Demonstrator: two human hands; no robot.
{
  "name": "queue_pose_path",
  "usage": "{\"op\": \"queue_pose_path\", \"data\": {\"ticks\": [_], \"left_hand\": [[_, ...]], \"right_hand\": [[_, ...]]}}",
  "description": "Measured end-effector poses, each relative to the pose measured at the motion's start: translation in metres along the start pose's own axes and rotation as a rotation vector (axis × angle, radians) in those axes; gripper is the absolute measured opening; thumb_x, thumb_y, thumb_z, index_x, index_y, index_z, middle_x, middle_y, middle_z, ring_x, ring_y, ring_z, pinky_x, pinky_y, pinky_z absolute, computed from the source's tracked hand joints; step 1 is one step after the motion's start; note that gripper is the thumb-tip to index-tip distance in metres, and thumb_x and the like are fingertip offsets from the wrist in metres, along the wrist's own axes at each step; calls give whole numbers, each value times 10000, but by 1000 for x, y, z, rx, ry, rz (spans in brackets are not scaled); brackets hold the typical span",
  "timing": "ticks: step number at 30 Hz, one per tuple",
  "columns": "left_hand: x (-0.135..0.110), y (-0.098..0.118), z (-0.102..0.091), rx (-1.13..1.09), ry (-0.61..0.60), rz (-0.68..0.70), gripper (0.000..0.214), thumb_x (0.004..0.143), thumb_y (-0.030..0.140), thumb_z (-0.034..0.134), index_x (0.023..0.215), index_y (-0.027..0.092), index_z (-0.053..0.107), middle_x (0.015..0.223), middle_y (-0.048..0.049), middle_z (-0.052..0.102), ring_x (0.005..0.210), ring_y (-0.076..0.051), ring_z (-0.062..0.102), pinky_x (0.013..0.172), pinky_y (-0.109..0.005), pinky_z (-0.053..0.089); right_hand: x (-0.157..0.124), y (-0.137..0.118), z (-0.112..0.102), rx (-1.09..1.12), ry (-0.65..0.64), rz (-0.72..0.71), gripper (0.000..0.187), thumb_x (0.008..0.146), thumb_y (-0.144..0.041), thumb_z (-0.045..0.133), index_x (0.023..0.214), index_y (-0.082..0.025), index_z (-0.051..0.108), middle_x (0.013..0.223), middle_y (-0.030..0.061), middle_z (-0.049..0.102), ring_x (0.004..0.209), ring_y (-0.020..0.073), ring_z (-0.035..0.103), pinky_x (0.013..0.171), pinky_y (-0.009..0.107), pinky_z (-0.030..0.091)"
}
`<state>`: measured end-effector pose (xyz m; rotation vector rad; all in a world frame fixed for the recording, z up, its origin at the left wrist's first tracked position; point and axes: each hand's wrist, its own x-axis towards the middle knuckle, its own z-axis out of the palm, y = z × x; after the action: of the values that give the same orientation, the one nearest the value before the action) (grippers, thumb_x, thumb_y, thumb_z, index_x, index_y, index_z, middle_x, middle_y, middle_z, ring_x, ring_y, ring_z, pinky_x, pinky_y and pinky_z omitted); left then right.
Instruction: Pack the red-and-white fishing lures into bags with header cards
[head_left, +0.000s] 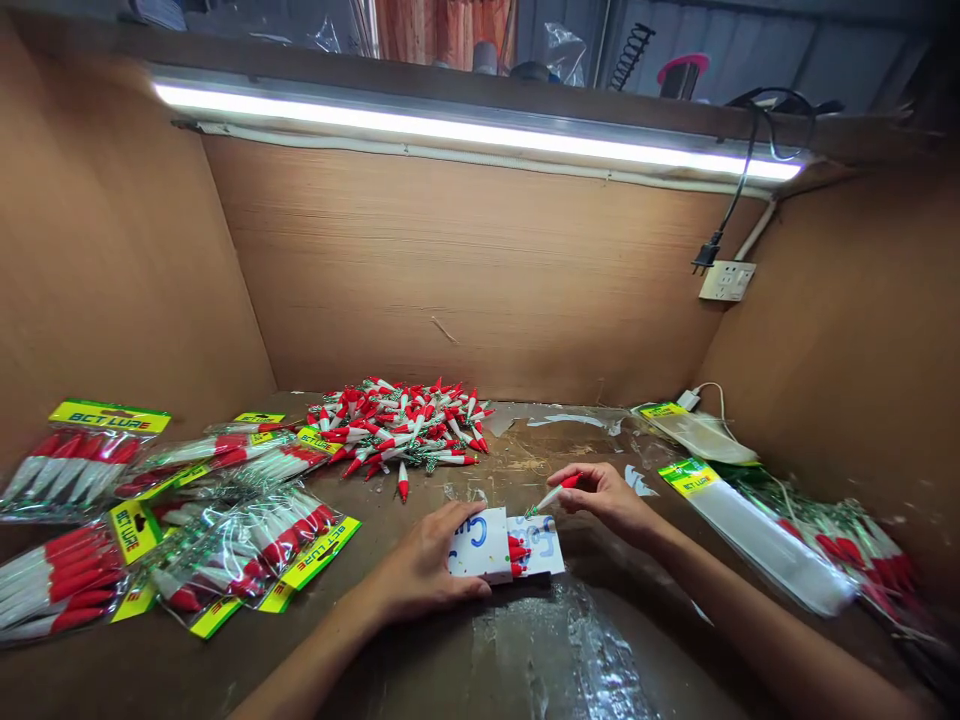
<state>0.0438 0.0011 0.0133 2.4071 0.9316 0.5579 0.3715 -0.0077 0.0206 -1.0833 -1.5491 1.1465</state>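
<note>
My left hand is closed round the left end of a small white cardboard box with blue lettering, which lies on the table. Out of the box's right end reaches a white flap, and several red tips of fishing lures show in the opening. Between thumb and fingers, my right hand pinches one red-and-white fishing lure, its green tinsel end pointing down left, just above the flap. Behind the box spreads a heap of loose red-and-white lures.
Packed lure bags with yellow-green cards pile up at the left. On the right lie clear bags and more lures. Clear tape covers part of the tabletop. A plug dangles by a wall socket.
</note>
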Motion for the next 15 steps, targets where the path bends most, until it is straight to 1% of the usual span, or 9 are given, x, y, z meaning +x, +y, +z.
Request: {"op": "queue_pose_path", "data": {"ticks": [2,5,7,9,12,14,15], "left_hand": [[0,-2,1,7,-4,-4,891,673,493,837,1441,270,443,1479,-108,493,1333,-343,475,1118,-489,374],[0,-4,1,11,-9,-14,889,679,505,830,1444,275,441,1493,-110,478,1350,-350,455,1127,-507,355],[0,-4,1,7,-13,-12,883,676,503,831,1439,281,447,1481,-107,491,1336,-351,469,1118,-510,364],[0,-4,2,8,-11,-9,882,673,498,833,1437,284,449,1468,-103,504,1321,-348,483,1108,-503,376],[0,-6,3,19,-5,-3,891,673,488,837,1444,285,439,1469,-101,502,1320,-343,483,1108,-495,378],[0,-7,3,25,-3,3,892,681,481,834,1452,290,428,1480,-97,491,1333,-344,467,1114,-496,369],[0,-8,4,25,-5,5,892,685,481,832,1455,292,424,1482,-94,488,1338,-344,461,1116,-495,366]], "right_hand": [[-1,0,3,28,8,17,406,740,-459,802,1015,-170,728,764,17,685,683,153,604,680,294,498],[-1,0,6,79,59,35,425,709,-443,831,1028,-193,704,832,27,717,746,180,659,719,314,522],[-2,0,6,105,79,53,421,717,-453,826,1019,-191,695,855,41,730,769,192,684,702,304,521],[-2,0,6,104,83,84,412,753,-496,787,997,-174,706,859,63,738,766,200,699,662,289,513],[-1,0,4,53,73,116,413,806,-548,715,912,-150,739,795,64,729,695,182,686,603,267,496],[0,2,1,16,65,119,417,812,-560,700,842,-147,749,721,43,706,609,153,639,557,253,472],[0,3,0,3,61,121,416,808,-560,703,837,-149,757,689,31,694,568,138,607,532,246,452]]}}
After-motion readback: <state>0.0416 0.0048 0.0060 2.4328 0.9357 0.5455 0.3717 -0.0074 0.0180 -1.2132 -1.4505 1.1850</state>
